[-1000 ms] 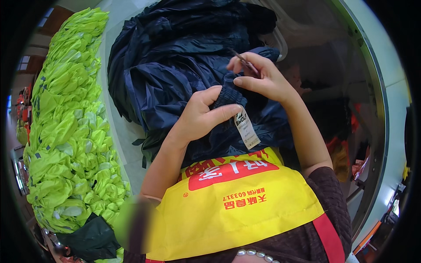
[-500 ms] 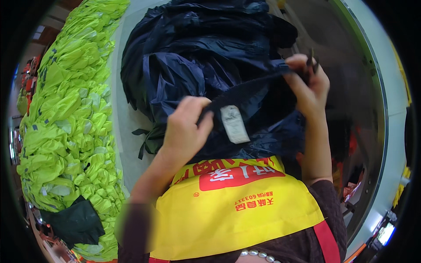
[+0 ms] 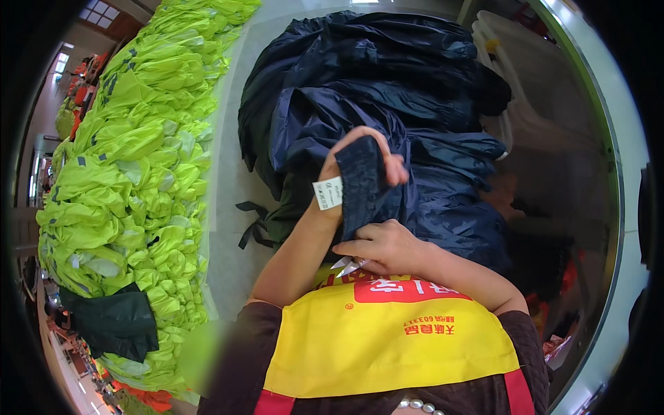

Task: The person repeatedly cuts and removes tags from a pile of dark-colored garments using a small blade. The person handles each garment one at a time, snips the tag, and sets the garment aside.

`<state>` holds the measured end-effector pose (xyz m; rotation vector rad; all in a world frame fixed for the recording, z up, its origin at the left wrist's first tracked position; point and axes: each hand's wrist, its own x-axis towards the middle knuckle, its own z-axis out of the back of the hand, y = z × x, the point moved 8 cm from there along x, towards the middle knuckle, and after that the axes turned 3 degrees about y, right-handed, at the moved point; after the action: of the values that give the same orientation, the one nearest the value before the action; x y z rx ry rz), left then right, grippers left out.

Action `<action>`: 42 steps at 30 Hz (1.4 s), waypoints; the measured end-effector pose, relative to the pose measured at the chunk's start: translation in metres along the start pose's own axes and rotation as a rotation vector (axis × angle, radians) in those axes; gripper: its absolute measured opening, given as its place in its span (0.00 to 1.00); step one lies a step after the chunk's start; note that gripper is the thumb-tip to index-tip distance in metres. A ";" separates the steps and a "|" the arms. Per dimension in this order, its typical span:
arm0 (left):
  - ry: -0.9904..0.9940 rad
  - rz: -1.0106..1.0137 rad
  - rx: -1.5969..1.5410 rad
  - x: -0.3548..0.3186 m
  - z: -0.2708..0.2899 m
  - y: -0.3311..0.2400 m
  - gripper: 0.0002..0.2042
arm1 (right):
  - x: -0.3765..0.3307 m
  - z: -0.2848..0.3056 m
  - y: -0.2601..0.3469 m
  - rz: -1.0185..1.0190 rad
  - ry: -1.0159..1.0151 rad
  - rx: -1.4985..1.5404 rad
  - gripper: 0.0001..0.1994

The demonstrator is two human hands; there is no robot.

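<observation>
A dark navy garment point(image 3: 364, 187) of thin shiny cloth is raised between my hands, its gathered band folded over my left hand point(image 3: 373, 142). My left fingers curl round the band's top, partly covered by the cloth. A white printed label point(image 3: 328, 194) sticks out from the band beside my left wrist. Lower down, close to my yellow apron point(image 3: 387, 346), my right hand point(image 3: 391, 245) is closed against the band's lower end. Small scissors point(image 3: 349, 265) are tucked in that hand, their pale blades pointing left below the fingers.
Beyond my hands lies a big heap of navy garments point(image 3: 373, 62) on a pale table point(image 3: 232, 180). Along the left runs a long pile of bright yellow-green garments point(image 3: 138, 187), with a dark green cloth point(image 3: 114, 321) on its near end. A clear plastic bin point(image 3: 492, 41) stands at the back right.
My right hand has come down and left toward the apron, bringing the scissors. My left hand has risen with the band, which was stretched between both hands. The view has shifted.
</observation>
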<state>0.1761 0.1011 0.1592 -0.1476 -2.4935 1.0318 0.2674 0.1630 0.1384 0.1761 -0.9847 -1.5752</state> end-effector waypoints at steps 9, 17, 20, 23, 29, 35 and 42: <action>0.058 0.243 -0.008 -0.009 0.006 0.033 0.14 | -0.030 0.064 0.000 0.002 -0.009 0.406 0.11; -0.077 0.241 0.313 -0.002 -0.008 0.028 0.26 | -0.012 0.104 -0.041 -0.422 -0.382 0.511 0.16; -0.082 0.275 0.399 -0.006 -0.003 0.031 0.31 | -0.017 0.095 -0.050 -0.403 -0.532 0.736 0.09; -0.142 0.252 0.558 -0.010 -0.006 0.028 0.33 | -0.023 0.104 -0.047 -0.413 -0.526 0.588 0.08; -0.082 0.037 1.013 -0.012 -0.031 0.006 0.44 | -0.066 0.117 -0.061 -0.597 -0.784 0.918 0.05; -0.041 0.054 1.226 -0.009 -0.038 0.009 0.45 | -0.050 0.107 -0.041 -0.657 -0.628 0.492 0.07; -0.204 0.084 1.022 -0.005 -0.022 0.009 0.33 | -0.053 0.113 -0.046 -0.655 -0.794 0.663 0.07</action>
<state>0.1899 0.1202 0.1650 0.1767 -1.8122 2.2788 0.1792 0.2611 0.1579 0.3706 -2.2403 -1.8783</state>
